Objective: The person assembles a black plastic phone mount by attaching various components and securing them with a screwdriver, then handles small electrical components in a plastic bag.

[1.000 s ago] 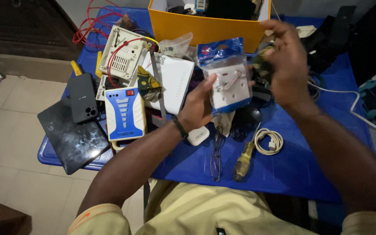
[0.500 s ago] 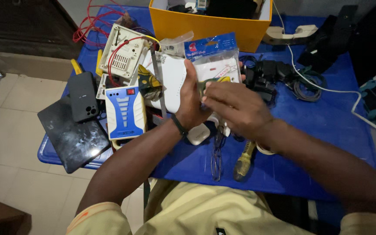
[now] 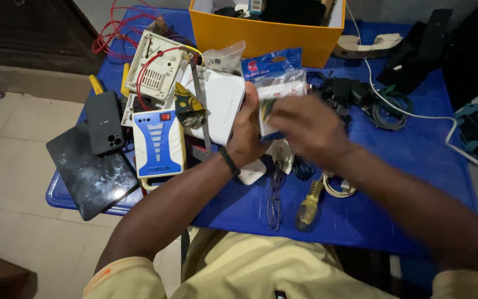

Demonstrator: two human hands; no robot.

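My left hand [image 3: 248, 135] grips a clear plastic packet [image 3: 275, 75] with a blue header card and a white part inside, held upright above a blue table [image 3: 416, 166]. My right hand [image 3: 305, 127] is blurred with motion and sits against the front of the packet's lower half, fingers curled at it. Whether it holds anything small I cannot tell. A black band circles my left wrist. Below the hands lie a yellow-handled screwdriver [image 3: 308, 205], a pair of glasses [image 3: 275, 194] and a coiled white cable [image 3: 336, 188].
A yellow box [image 3: 266, 36] stands at the back. To the left are a white-and-blue device [image 3: 159, 144], a white router [image 3: 219, 105], an open white casing with red wires [image 3: 156, 69], a black phone [image 3: 105, 122] and a dark tablet [image 3: 92, 177]. Black cables [image 3: 385, 111] lie right.
My right hand came down from the far right by the yellow box to the front of the packet. The packet stayed in my left hand, now a little more upright.
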